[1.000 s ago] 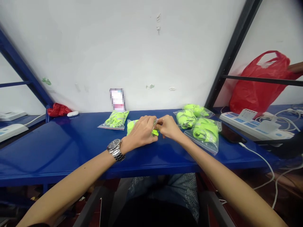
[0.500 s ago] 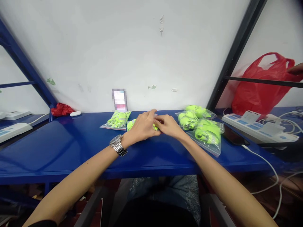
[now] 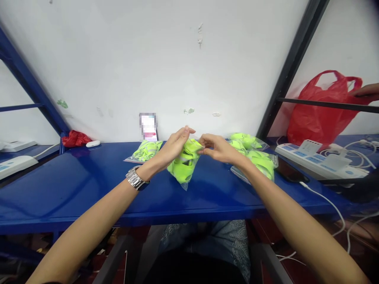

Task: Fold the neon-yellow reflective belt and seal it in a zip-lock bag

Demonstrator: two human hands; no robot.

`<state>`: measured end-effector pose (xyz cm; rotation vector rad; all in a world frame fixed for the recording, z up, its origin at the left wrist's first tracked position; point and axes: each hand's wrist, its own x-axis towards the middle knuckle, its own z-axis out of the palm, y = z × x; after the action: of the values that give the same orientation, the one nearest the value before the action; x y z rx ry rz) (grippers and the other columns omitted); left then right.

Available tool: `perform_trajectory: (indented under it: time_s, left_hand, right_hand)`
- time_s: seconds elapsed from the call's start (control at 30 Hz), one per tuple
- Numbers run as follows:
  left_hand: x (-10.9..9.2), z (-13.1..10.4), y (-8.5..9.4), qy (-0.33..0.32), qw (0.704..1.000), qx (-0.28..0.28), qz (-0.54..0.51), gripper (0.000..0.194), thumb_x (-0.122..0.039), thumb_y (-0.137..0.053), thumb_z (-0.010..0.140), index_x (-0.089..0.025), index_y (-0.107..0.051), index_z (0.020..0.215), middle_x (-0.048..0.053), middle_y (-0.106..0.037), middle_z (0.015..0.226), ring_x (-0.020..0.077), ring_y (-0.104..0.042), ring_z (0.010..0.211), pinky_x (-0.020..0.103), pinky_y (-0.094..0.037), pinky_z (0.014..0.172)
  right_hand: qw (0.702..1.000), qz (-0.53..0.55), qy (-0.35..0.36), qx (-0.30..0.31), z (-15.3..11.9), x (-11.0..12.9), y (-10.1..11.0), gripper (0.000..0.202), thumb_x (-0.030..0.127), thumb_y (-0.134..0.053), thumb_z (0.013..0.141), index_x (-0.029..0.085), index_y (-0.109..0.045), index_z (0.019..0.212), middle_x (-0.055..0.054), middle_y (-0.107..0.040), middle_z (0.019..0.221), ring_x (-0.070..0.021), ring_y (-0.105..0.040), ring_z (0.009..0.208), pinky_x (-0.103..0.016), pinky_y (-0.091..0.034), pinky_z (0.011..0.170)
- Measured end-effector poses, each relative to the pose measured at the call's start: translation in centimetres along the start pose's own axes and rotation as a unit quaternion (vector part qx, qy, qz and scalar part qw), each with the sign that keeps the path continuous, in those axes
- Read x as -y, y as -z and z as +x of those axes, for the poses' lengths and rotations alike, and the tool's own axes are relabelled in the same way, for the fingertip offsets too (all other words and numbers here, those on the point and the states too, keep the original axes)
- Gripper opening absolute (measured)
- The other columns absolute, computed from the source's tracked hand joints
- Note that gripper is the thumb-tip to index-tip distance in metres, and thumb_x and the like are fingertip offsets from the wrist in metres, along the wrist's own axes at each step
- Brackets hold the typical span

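Between my hands a clear plastic bag of folded fluorescent yellow-green fabric (image 3: pixel 182 169) is tilted up, one corner pointing down toward the blue table (image 3: pixel 97 181). My left hand (image 3: pixel 171 150), with a metal watch on its wrist, holds the bag from its left side; some of its fingers are hidden behind it. At the bag's upper right edge, my right hand (image 3: pixel 217 148) is closed in a pinch. A similar bag (image 3: pixel 145 151) lies left of my left hand. Several more bags (image 3: pixel 260 162) are grouped to the right, partly covered by my right forearm.
A phone (image 3: pixel 148 126) leans on the wall behind the left bag. Another phone (image 3: pixel 291 170) with a cable lies by a white power strip (image 3: pixel 319 157). Another person's hand (image 3: pixel 367 91) touches a red plastic bag (image 3: pixel 319 112). Far left are crumpled red plastic (image 3: pixel 75 138) and a white case (image 3: pixel 93 143).
The held bag has come up and nearer, so its fabric now shows between my hands. My hands have moved slightly apart. The other person's hand and red bag have shifted a little.
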<state>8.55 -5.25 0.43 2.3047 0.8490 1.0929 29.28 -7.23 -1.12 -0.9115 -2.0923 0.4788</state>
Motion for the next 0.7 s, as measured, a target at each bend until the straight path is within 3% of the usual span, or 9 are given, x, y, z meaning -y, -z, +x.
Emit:
perform_trajectory:
  time_s: [0.13,0.2,0.27,0.37,0.5,0.57,0.7]
  left_hand:
    - [0.5,0.2,2.7,-0.035,0.990,0.138,-0.015,0.037,-0.052,-0.039,0.099,-0.023,-0.060,0.109,0.007,-0.063,0.103,0.0176,-0.062,0.090,0.031,-0.052,0.074]
    - [1.1,0.4,3.7,-0.034,0.984,0.176,-0.023,0.035,-0.051,-0.046,0.096,-0.019,-0.059,0.099,0.004,-0.061,0.092,0.0148,-0.062,0.079,0.029,-0.051,0.071]
    - [1.6,0.4,4.1,-0.035,0.983,0.179,-0.004,0.035,-0.051,-0.048,0.095,-0.018,-0.058,0.090,0.003,-0.058,0.083,0.0131,-0.059,0.073,0.028,-0.048,0.068]
    - [1.5,0.3,3.7,-0.077,0.985,0.130,0.083,0.036,-0.050,-0.048,0.096,-0.017,-0.055,0.081,0.002,-0.051,0.081,0.0122,-0.052,0.071,0.026,-0.043,0.064]
    - [0.2,0.0,3.1,-0.157,0.969,0.101,0.164,0.035,-0.046,-0.047,0.097,-0.017,-0.053,0.079,0.004,-0.049,0.093,0.0131,-0.050,0.077,0.029,-0.043,0.072]
    - [-0.3,-0.1,3.2,-0.178,0.961,0.106,0.183,0.035,-0.045,-0.046,0.098,-0.017,-0.054,0.078,0.006,-0.049,0.100,0.0135,-0.050,0.080,0.030,-0.043,0.076]
    - [-0.3,-0.3,3.9,-0.168,0.958,0.112,0.201,0.034,-0.044,-0.044,0.099,-0.017,-0.059,0.083,0.006,-0.053,0.104,0.0129,-0.052,0.079,0.029,-0.042,0.074]
  right_hand:
    - [0.999,-0.010,0.038,0.003,0.6,0.4,1.8,0.010,0.018,-0.058,0.077,0.020,-0.049,0.073,-0.002,-0.054,0.084,-0.0151,-0.048,0.077,-0.028,-0.040,0.071]
    - [0.997,-0.053,0.057,0.015,0.9,1.1,2.7,0.007,0.014,-0.055,0.075,0.020,-0.051,0.073,-0.001,-0.054,0.080,-0.0144,-0.045,0.072,-0.028,-0.036,0.068]
    - [0.992,-0.093,0.074,0.045,1.2,2.0,3.4,0.007,0.012,-0.052,0.074,0.019,-0.053,0.073,-0.001,-0.055,0.077,-0.0145,-0.044,0.072,-0.029,-0.034,0.068]
    - [0.981,-0.131,0.065,0.125,1.4,3.5,3.9,0.003,0.019,-0.058,0.075,0.019,-0.056,0.075,-0.001,-0.055,0.079,-0.0162,-0.045,0.077,-0.030,-0.033,0.072]
    - [0.962,-0.181,0.019,0.204,1.3,4.8,4.5,0.031,0.045,-0.066,0.079,0.019,-0.054,0.069,-0.002,-0.051,0.079,-0.0173,-0.044,0.077,-0.031,-0.035,0.071]
    - [0.957,-0.235,0.017,0.170,1.0,4.9,5.2,0.038,0.051,-0.065,0.081,0.018,-0.054,0.064,-0.004,-0.052,0.081,-0.0203,-0.045,0.082,-0.035,-0.036,0.077]
    - [0.953,-0.300,0.028,0.027,0.1,4.5,6.7,0.036,0.050,-0.060,0.086,0.019,-0.061,0.069,-0.011,-0.057,0.095,-0.0281,-0.047,0.100,-0.044,-0.036,0.089]
